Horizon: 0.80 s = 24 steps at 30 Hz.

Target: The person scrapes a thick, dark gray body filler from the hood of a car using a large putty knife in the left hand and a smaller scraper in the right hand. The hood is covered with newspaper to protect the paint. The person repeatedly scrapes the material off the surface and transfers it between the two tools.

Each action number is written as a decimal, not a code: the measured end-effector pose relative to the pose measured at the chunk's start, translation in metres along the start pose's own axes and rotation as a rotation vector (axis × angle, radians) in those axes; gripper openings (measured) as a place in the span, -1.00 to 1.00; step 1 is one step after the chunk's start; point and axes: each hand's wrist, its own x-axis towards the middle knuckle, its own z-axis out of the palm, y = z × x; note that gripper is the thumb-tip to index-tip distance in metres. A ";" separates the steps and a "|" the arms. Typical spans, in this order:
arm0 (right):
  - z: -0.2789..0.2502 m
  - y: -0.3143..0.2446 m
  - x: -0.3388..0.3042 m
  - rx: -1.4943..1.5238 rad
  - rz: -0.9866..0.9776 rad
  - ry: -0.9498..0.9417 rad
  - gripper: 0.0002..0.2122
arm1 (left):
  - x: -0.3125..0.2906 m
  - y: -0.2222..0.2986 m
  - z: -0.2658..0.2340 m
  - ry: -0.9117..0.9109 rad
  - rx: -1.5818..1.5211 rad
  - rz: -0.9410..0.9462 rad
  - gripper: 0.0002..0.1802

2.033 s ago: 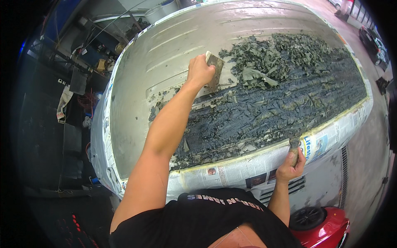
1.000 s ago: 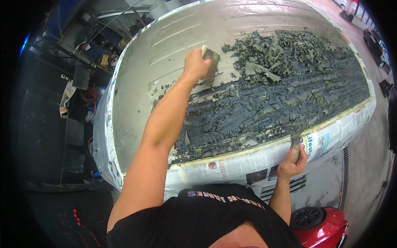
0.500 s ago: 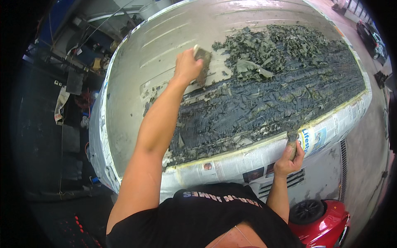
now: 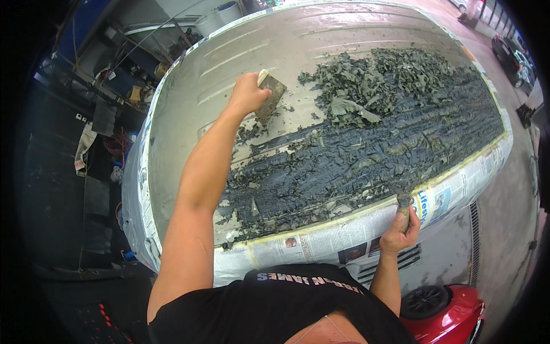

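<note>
A flat rectangular scraper, its face crusted with residue, is tilted in my left hand, fingers closed around its pale edge. Its lower end is by loose dark scraps on the bare part of a vehicle roof. My right hand is wrapped round the worn handle of a putty knife at the near edge, the dirty blade pointing away from me. Wrinkled dark paint covers the near and right part of the roof. A heap of peeled paint flakes lies beyond it.
Newspaper masking with yellowish tape borders the roof. A red car is at lower right, a dark car at far right. Cluttered shelving lines the left, and white buckets stand behind the roof.
My left hand has moved left and slightly away from me with the scraper, which is turned more face-on. The right hand and putty knife stay at the near edge.
</note>
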 end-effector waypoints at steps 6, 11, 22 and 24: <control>-0.003 0.004 -0.003 -0.007 0.027 -0.005 -0.62 | 0.011 0.011 0.011 0.014 0.083 -0.012 -0.63; -0.003 0.003 -0.002 0.011 0.022 -0.012 -0.62 | 0.005 0.017 0.011 0.029 -0.100 -0.132 -0.60; 0.000 0.004 -0.001 0.038 0.026 -0.001 -0.62 | -0.003 0.006 0.022 -0.027 -0.130 -0.130 -0.57; -0.001 0.002 0.000 0.005 0.003 0.000 -0.63 | -0.002 0.015 0.013 -0.038 -0.221 -0.140 -0.57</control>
